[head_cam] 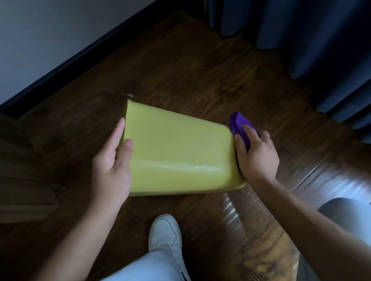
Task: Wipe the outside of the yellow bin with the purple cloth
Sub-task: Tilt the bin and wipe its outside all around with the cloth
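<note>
A: Where's the smooth yellow plastic bin [176, 151]?

B: Tipped on its side above the dark wood floor [194, 68]. Left hand [110, 171] grips its rim end, thumb on top.

A: Right hand [256, 154]?

B: Fingers pressing bunched purple cloth [240, 125] vs. the bin's base end.

I'm in a room at home: dark wood floor [194, 68], white wall [35, 30] with black skirting [97, 48] at upper left, blue curtains [317, 17] hanging to the floor at upper right.
</note>
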### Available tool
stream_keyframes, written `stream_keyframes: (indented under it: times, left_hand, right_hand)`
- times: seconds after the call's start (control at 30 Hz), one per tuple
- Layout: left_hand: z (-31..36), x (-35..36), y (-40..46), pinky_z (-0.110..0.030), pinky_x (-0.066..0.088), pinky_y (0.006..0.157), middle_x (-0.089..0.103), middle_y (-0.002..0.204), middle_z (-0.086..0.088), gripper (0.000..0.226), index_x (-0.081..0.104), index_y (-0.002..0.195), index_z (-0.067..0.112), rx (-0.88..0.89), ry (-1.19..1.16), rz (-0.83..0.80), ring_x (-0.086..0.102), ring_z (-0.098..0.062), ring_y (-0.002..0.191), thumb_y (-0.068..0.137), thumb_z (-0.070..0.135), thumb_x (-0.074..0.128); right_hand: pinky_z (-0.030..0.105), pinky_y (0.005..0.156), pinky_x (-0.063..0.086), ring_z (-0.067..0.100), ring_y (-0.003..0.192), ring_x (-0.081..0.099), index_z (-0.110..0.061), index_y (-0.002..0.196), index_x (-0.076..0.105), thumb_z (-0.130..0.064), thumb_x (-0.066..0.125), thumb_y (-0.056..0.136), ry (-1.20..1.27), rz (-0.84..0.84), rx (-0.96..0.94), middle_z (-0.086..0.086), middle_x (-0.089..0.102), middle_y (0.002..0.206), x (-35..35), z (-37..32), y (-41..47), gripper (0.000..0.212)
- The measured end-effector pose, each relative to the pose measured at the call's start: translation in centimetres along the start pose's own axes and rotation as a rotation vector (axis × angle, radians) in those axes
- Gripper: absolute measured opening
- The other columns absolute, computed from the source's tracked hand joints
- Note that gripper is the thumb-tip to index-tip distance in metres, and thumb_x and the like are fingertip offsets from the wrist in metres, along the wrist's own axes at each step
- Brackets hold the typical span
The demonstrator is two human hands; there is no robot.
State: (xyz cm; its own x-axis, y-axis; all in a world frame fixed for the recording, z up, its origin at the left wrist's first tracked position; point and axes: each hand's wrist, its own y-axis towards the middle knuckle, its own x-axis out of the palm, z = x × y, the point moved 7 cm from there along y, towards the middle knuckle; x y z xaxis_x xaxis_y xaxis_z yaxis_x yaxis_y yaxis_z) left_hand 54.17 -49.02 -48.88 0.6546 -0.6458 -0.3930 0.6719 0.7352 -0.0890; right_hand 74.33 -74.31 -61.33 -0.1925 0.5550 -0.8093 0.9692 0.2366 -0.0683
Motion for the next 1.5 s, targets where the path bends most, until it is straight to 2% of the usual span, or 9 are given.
stream_keyframes:
  times: [0.2,0.5,0.63,0.83,0.93,1.07,1.17,1.3,1.5]
  left_hand:
    - [0.1,0.0,0.2,-0.044,0.04,0.121,0.055,0.153,0.003,0.046,0.048,0.153,0.029,-0.012,0.009,0.0,0.052,-0.01,0.141,0.108,0.019,0.05]
    - [1.8,0.6,2.5,-0.037,0.044,0.117,0.057,0.149,0.01,0.045,0.048,0.152,0.031,-0.034,0.043,-0.049,0.056,-0.004,0.134,0.108,0.023,0.05]
    - [3.0,1.1,4.7,-0.042,0.041,0.119,0.053,0.155,0.004,0.046,0.044,0.155,0.031,-0.029,0.109,-0.092,0.052,-0.012,0.14,0.109,0.027,0.047]
    - [2.9,1.1,5.1,-0.037,0.041,0.118,0.053,0.154,0.003,0.046,0.041,0.156,0.027,-0.059,0.141,-0.041,0.053,-0.012,0.137,0.11,0.026,0.045]
    - [2.4,0.4,5.2,-0.037,0.043,0.117,0.056,0.151,0.004,0.046,0.043,0.156,0.027,-0.085,0.113,-0.001,0.056,-0.011,0.134,0.11,0.026,0.046]
    - [1.6,-0.1,5.4,-0.032,0.046,0.112,0.058,0.148,0.006,0.045,0.044,0.155,0.028,-0.138,0.059,0.027,0.058,-0.009,0.129,0.109,0.024,0.047]
    - [1.0,-0.4,5.6,-0.036,0.047,0.114,0.06,0.146,0.006,0.045,0.046,0.154,0.027,-0.151,0.023,0.033,0.06,-0.009,0.128,0.109,0.023,0.047]
    - [0.6,-0.5,5.6,-0.04,0.046,0.115,0.06,0.146,0.005,0.045,0.046,0.153,0.028,-0.156,0.003,0.026,0.06,-0.01,0.13,0.108,0.023,0.048]
    - [0.3,-0.6,5.3,-0.042,0.047,0.114,0.061,0.146,0.006,0.045,0.047,0.153,0.031,-0.144,0.003,0.017,0.06,-0.011,0.13,0.108,0.026,0.049]
  right_hand:
    - [0.041,0.087,0.052,0.028,0.123,0.055,-0.033,0.14,0.06,-0.045,0.058,0.099,-0.003,0.051,-0.095,0.007,0.055,0.142,-0.6,-1.3,-3.0,0.042]
    - [0.039,0.084,0.056,0.023,0.105,0.062,-0.029,0.143,0.054,-0.046,0.06,0.097,0.116,-0.049,-0.089,0.004,0.054,0.135,-1.3,-1.5,-5.1,0.049]
    - [0.029,0.08,0.043,0.023,0.102,0.062,-0.03,0.141,0.058,-0.045,0.061,0.097,0.107,-0.083,-0.118,0.003,0.059,0.126,-2.4,-2.4,-3.5,0.046]
    - [0.031,0.087,0.046,0.018,0.104,0.061,-0.026,0.137,0.062,-0.038,0.062,0.098,0.241,0.03,-0.174,0.004,0.064,0.124,-5.7,-6.3,-0.4,0.041]
    - [0.03,0.087,0.046,0.014,0.103,0.059,-0.028,0.139,0.06,-0.039,0.06,0.099,0.251,-0.009,-0.187,0.002,0.062,0.126,-5.1,-8.4,0.3,0.041]
    - [0.037,0.088,0.051,0.025,0.112,0.061,-0.037,0.14,0.057,-0.047,0.057,0.097,0.084,-0.111,-0.174,0.002,0.058,0.133,-2.1,-7.8,-0.1,0.044]
    - [0.043,0.087,0.055,0.029,0.114,0.061,-0.038,0.138,0.057,-0.05,0.055,0.096,0.003,-0.088,-0.128,0.003,0.057,0.134,-1.5,-5.7,-0.1,0.044]
    - [0.045,0.084,0.057,0.032,0.109,0.063,-0.033,0.137,0.056,-0.049,0.05,0.099,-0.068,-0.043,-0.084,0.007,0.057,0.132,-1.6,-2.9,0.3,0.041]
    - [0.046,0.086,0.054,0.039,0.109,0.062,-0.035,0.138,0.058,-0.039,0.054,0.1,-0.188,-0.139,0.035,0.013,0.057,0.133,-2.6,0.5,1.5,0.039]
